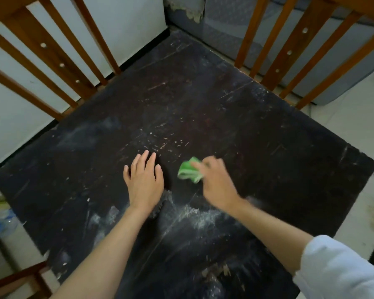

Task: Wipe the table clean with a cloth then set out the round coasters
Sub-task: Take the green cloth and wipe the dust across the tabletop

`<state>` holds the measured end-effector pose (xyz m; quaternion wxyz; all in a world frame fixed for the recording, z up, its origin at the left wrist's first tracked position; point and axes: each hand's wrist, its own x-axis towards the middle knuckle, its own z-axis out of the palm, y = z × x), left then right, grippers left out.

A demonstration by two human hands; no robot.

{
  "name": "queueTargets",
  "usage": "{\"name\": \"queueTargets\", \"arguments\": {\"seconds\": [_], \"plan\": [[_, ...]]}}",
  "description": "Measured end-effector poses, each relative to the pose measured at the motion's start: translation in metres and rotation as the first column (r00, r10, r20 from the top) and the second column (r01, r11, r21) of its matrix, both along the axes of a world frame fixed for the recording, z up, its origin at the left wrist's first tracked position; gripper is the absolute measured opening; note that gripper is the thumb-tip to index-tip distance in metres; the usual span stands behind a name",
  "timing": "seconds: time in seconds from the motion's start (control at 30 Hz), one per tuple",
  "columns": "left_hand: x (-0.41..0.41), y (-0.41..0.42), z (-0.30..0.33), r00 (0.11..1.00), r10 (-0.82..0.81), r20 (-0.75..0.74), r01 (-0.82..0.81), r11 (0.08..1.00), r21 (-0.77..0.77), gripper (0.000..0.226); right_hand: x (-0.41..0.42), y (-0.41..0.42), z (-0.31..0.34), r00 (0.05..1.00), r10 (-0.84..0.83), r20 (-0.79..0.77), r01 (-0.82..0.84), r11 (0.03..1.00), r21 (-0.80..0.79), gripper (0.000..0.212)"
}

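Two hands working: my right hand (216,182) grips the green cloth (189,170), left hand (145,178) flat, fingers apart, on the table (268,147). Wiping underway; near white residue (194,214) next.

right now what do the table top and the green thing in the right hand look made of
Table top: apparently dark-stained wood, matte and worn; pale scratches, plank seams and chipped patches show. Green cloth: soft woven fabric, seemingly striped with white, crumpled in the right hand.
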<state>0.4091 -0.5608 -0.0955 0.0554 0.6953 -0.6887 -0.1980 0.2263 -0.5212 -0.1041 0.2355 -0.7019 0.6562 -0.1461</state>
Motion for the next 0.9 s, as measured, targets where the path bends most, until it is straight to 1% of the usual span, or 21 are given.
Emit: {"name": "queueTargets", "arguments": {"seconds": [0.03, 0.07, 0.1, 0.13, 0.2, 0.27, 0.33, 0.37, 0.4, 0.43, 0.47, 0.5, 0.53, 0.57, 0.63, 0.67, 0.73, 0.77, 0.83, 0.87, 0.9], "plan": [[0.006, 0.001, 0.001, 1.000, 0.017, 0.008, -0.017, 1.000, 0.002, 0.045, 0.018, 0.018, 0.006, 0.982, 0.162, 0.094, -0.170, 0.982, 0.079, 0.057], [0.012, 0.002, 0.002, 0.999, 0.030, 0.017, -0.030, 1.000, 0.002, 0.045, 0.028, 0.030, 0.009, 0.951, 0.253, 0.176, -0.277, 0.953, 0.127, 0.057], [0.019, 0.001, 0.004, 0.999, 0.046, 0.027, -0.046, 0.999, -0.002, 0.046, 0.032, 0.032, 0.012, 0.943, 0.257, 0.211, -0.287, 0.950, 0.125, 0.056], [0.025, 0.001, 0.005, 0.997, 0.065, 0.036, -0.065, 0.998, -0.003, 0.046, 0.028, 0.025, 0.013, 0.959, 0.163, 0.231, -0.192, 0.975, 0.110, 0.054], [0.038, 0.001, 0.007, 0.994, 0.096, 0.047, -0.097, 0.995, 0.006, 0.047, 0.015, -0.009, 0.010, 0.972, -0.141, 0.188, 0.134, 0.990, 0.053, 0.048], [0.047, 0.003, 0.007, 0.993, 0.103, 0.055, -0.104, 0.994, 0.018, 0.048, -0.001, -0.051, 0.006, 0.919, -0.383, 0.095, 0.384, 0.923, 0.003, 0.047], [0.058, 0.006, 0.006, 0.991, 0.119, 0.063, -0.121, 0.992, 0.033, 0.048, 0.001, -0.074, 0.007, 0.869, -0.496, 0.000, 0.496, 0.869, 0.001, 0.047], [0.062, 0.007, 0.005, 0.989, 0.133, 0.062, -0.135, 0.990, 0.038, 0.048, 0.008, -0.076, 0.008, 0.888, -0.456, -0.058, 0.457, 0.890, -0.009, 0.047], [0.067, 0.008, 0.005, 0.987, 0.150, 0.057, -0.153, 0.987, 0.043, 0.048, 0.020, -0.069, 0.005, 0.940, -0.325, -0.104, 0.325, 0.946, -0.018, 0.047], [0.073, 0.008, 0.005, 0.984, 0.170, 0.050, -0.173, 0.984, 0.050, 0.048, 0.037, -0.055, 0.005, 0.987, -0.120, -0.103, 0.120, 0.993, -0.009, 0.048], [0.078, 0.008, 0.005, 0.981, 0.186, 0.046, -0.189, 0.980, 0.058, 0.048, 0.054, -0.036, 0.004, 0.993, 0.107, -0.040, -0.105, 0.994, 0.033, 0.049], [0.085, 0.008, 0.006, 0.978, 0.202, 0.045, -0.204, 0.977, 0.067, 0.049, 0.068, -0.018, 0.008, 0.958, 0.278, 0.072, -0.284, 0.954, 0.094, 0.051], [0.090, 0.008, 0.007, 0.976, 0.212, 0.043, -0.215, 0.974, 0.074, 0.049, 0.074, -0.007, 0.010, 0.917, 0.368, 0.155, -0.387, 0.914, 0.122, 0.052], [0.097, 0.008, 0.007, 0.974, 0.222, 0.041, -0.225, 0.972, 0.075, 0.049, 0.075, -0.010, 0.012, 0.913, 0.363, 0.188, -0.385, 0.918, 0.094, 0.052], [0.107, 0.009, 0.007, 0.971, 0.234, 0.041, -0.237, 0.969, 0.075, 0.049, 0.068, -0.040, 0.015, 0.977, 0.141, 0.163, -0.137, 0.990, -0.033, 0.052], [0.111, 0.011, 0.006, 0.970, 0.241, 0.041, -0.244, 0.967, 0.074, 0.048, 0.063, -0.062, 0.014, 0.992, -0.011, 0.127, 0.024, 0.995, -0.102, 0.052], [0.118, 0.016, 0.005, 0.967, 0.251, 0.045, -0.254, 0.965, 0.071, 0.048, 0.051, -0.107, 0.012, 0.958, -0.275, 0.078, 0.282, 0.953, -0.107, 0.053], [0.122, 0.019, 0.004, 0.965, 0.256, 0.048, -0.259, 0.963, 0.073, 0.048, 0.051, -0.122, 0.009, 0.935, -0.352, 0.033, 0.354, 0.932, -0.081, 0.054], [0.130, 0.026, 0.002, 0.964, 0.258, 0.057, -0.262, 0.962, 0.081, 0.048, 0.060, -0.129, 0.002, 0.925, -0.371, -0.081, 0.365, 0.928, -0.079, 0.057], [0.134, 0.027, 0.001, 0.964, 0.257, 0.062, -0.261, 0.962, 0.083, 0.048, 0.067, -0.122, -0.002, 0.948, -0.300, -0.108, 0.290, 0.952, -0.102, 0.058], [0.140, 0.029, 0.000, 0.965, 0.254, 0.071, -0.259, 0.962, 0.087, 0.048, 0.080, -0.108, -0.005, 0.979, -0.177, -0.097, 0.165, 0.979, -0.116, 0.059]]}}
